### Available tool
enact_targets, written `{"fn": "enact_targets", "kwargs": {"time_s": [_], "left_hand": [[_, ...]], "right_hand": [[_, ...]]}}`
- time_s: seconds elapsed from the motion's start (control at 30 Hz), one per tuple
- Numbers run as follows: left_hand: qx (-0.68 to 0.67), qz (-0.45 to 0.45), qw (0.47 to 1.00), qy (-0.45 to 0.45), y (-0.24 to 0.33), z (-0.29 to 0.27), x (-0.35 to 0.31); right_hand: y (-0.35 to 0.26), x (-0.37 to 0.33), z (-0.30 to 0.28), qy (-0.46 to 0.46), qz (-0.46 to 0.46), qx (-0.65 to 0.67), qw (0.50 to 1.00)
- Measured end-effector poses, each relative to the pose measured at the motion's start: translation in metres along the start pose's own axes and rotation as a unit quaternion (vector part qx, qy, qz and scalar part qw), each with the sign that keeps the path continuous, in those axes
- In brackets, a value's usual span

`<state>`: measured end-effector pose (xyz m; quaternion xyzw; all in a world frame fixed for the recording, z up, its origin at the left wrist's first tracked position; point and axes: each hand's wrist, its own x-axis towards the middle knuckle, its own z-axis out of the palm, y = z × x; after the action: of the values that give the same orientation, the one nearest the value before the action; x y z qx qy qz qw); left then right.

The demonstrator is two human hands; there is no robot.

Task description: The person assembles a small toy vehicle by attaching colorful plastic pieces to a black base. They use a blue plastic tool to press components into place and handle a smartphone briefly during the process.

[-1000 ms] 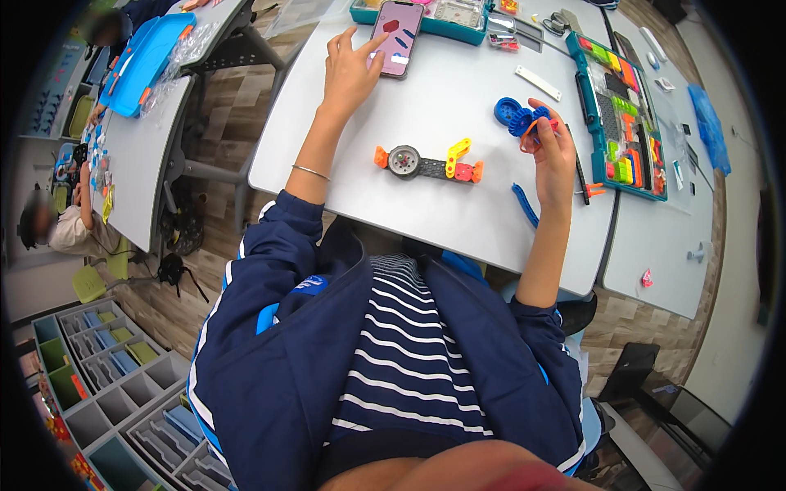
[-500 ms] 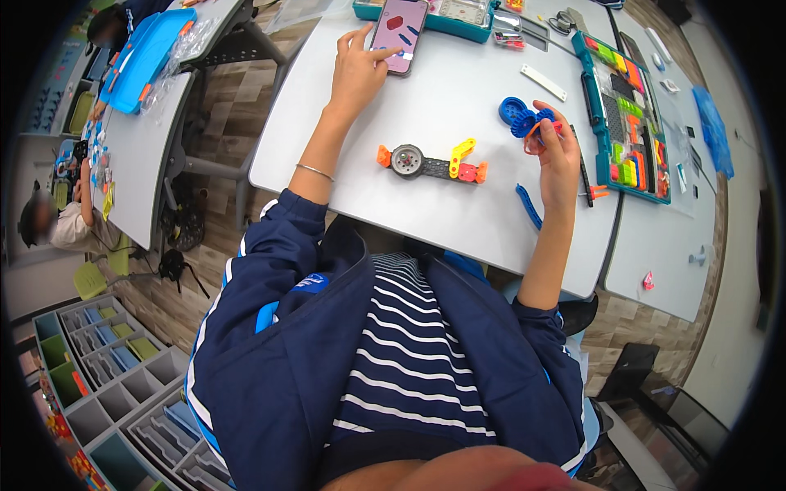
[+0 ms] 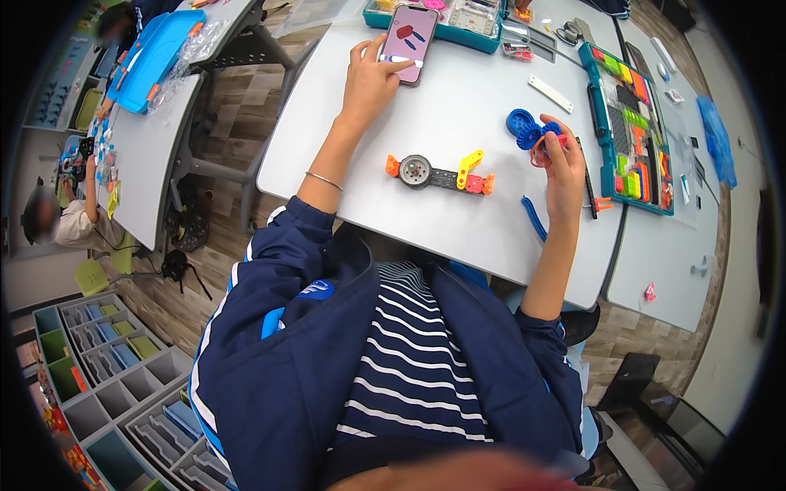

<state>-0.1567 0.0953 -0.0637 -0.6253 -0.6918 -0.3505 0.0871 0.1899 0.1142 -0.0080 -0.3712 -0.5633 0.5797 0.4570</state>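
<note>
My left hand rests on the white table beside a phone, its fingers apart and the index fingertip touching the screen. Red and dark blue part pictures show there. In my right hand the fingers close around a red plastic building piece. Blue toothed plastic wheels sit right by those fingertips; whether they are joined to the red piece I cannot make out. Between my arms lies a partly built model with a grey wheel, a dark beam, a yellow bracket and orange ends.
A curved blue strip and a black rod lie near my right forearm. An open teal parts case stands at the right, another teal case at the back. A white beam lies between. People work at a table on the left.
The view has shifted slightly, so everything sits a little lower and further right. My left index finger stays at the phone, where the pictured parts have turned. My right hand keeps its hold.
</note>
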Motion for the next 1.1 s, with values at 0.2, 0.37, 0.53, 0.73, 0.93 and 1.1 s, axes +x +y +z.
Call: {"fn": "enact_targets", "kwargs": {"time_s": [0.2, 0.37, 0.53, 0.73, 0.93, 1.1], "left_hand": [[-0.025, -0.007, 1.0, 0.011, -0.002, -0.002, 0.001], [0.003, -0.006, 1.0, -0.011, 0.001, 0.0, -0.001], [-0.018, 0.005, 1.0, 0.022, 0.002, -0.002, 0.0], [-0.028, -0.021, 0.999, 0.017, -0.001, -0.006, 0.0], [-0.035, -0.04, 0.999, -0.004, 0.0, -0.003, -0.002], [-0.05, -0.041, 0.998, 0.004, 0.0, -0.003, -0.003]], "right_hand": [[0.0, 0.002, -0.004, 0.008, -0.003, -0.037, 0.999], [0.001, 0.004, -0.007, 0.016, -0.014, -0.052, 0.998], [0.003, 0.005, -0.011, 0.021, -0.032, -0.052, 0.998], [0.008, 0.008, -0.013, 0.029, -0.018, -0.029, 0.999], [0.014, 0.01, -0.015, 0.034, 0.001, -0.029, 0.999], [0.017, 0.012, -0.014, 0.038, 0.01, -0.052, 0.998]]}}
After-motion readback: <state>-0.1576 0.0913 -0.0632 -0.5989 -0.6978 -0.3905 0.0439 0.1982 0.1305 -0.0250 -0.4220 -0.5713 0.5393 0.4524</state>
